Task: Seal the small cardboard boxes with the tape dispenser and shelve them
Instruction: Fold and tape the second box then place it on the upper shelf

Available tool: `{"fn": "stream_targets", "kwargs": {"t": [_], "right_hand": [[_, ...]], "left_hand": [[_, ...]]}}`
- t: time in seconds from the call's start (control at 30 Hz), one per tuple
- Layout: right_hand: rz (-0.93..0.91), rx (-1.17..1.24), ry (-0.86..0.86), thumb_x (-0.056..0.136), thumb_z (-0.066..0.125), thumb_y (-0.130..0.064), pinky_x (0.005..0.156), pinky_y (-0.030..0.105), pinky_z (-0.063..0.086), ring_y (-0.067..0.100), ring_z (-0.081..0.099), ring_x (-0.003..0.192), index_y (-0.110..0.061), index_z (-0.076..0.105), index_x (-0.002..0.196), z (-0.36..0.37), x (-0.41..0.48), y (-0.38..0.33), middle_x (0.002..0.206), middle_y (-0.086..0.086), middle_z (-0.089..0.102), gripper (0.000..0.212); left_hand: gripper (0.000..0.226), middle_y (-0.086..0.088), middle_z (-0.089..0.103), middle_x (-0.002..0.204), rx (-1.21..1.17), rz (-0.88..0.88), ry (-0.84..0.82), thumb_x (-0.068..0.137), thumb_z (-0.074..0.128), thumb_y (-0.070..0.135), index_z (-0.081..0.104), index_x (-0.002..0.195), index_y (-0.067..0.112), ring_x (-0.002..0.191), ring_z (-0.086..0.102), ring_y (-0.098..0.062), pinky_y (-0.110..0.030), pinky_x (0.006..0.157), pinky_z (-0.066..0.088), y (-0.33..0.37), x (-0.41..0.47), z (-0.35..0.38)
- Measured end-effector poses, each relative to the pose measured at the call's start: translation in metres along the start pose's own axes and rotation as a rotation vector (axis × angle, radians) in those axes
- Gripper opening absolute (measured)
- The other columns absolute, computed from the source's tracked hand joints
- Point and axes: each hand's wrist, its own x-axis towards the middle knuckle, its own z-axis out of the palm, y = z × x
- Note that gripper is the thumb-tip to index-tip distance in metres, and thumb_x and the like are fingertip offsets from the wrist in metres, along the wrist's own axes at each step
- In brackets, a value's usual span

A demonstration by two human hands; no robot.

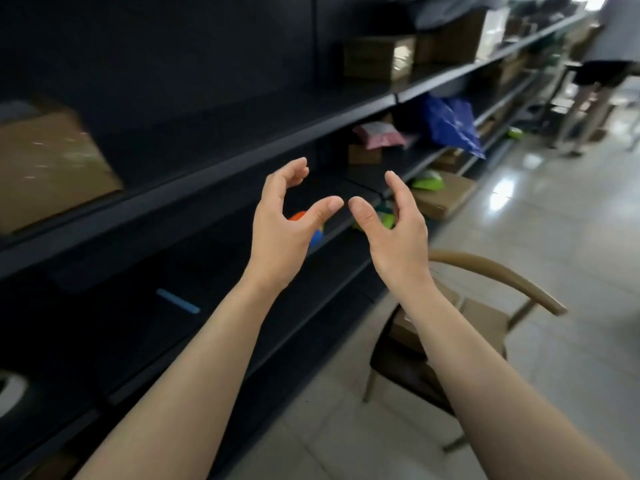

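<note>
2 up: left hand (280, 233), right hand (398, 240) | chair (502, 271) below | box (52, 168) shelved

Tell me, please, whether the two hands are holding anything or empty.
Empty: left hand and right hand hang before the shelf, fingers loosely curved, gripping nothing.

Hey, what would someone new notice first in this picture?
The left hand and right hand hover empty at centre, fingers curved, thumbs nearly touching, before dark metal shelves. A bright blue plastic bag lies on a shelf at upper right; a brown cardboard box stands on a shelf at far left.
</note>
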Motion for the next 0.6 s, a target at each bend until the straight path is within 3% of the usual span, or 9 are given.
{"fn": "stream_targets", "kwargs": {"t": [0.07, 0.33, 0.43, 0.6], "right_hand": [[0.050, -0.048, 0.069, 0.083, 0.063, -0.053, 0.110, 0.020, 0.026, 0.004, 0.030, 0.138, -0.024, 0.034, 0.148, -0.034, -0.001, 0.018, 0.152, -0.007, 0.036, 0.077], [0.291, -0.189, 0.308, 0.086, 0.060, -0.055, 0.099, 0.022, 0.027, 0.014, 0.034, 0.136, -0.023, 0.035, 0.147, -0.169, -0.006, 0.102, 0.149, -0.001, 0.040, 0.074], [0.373, -0.207, 0.345, 0.087, 0.060, -0.054, 0.099, 0.024, 0.028, 0.018, 0.035, 0.137, -0.021, 0.035, 0.147, -0.209, -0.003, 0.134, 0.149, 0.002, 0.040, 0.073], [0.483, -0.237, 0.359, 0.088, 0.061, -0.051, 0.098, 0.024, 0.029, 0.019, 0.037, 0.136, -0.016, 0.035, 0.147, -0.253, 0.001, 0.184, 0.148, 0.004, 0.042, 0.073]], "left_hand": [[0.064, 0.011, 0.051, 0.129, -0.034, -0.022, -0.072, 0.075, 0.071, 0.047, 0.047, 0.131, 0.027, 0.121, 0.045, 0.005, -0.013, 0.097, 0.037, -0.006, 0.000, 0.032], [0.059, 0.009, 0.052, 0.128, -0.136, -0.141, -0.314, 0.078, 0.072, 0.042, 0.049, 0.129, 0.026, 0.120, 0.046, 0.003, -0.014, 0.097, 0.037, -0.034, -0.006, 0.177], [0.059, 0.008, 0.052, 0.130, -0.128, -0.190, -0.388, 0.080, 0.072, 0.039, 0.048, 0.132, 0.024, 0.122, 0.045, 0.000, -0.021, 0.101, 0.038, -0.044, -0.009, 0.230], [0.059, 0.005, 0.050, 0.129, -0.094, -0.264, -0.468, 0.083, 0.070, 0.033, 0.046, 0.135, 0.020, 0.121, 0.045, -0.003, -0.017, 0.096, 0.038, -0.061, -0.016, 0.302]]}}
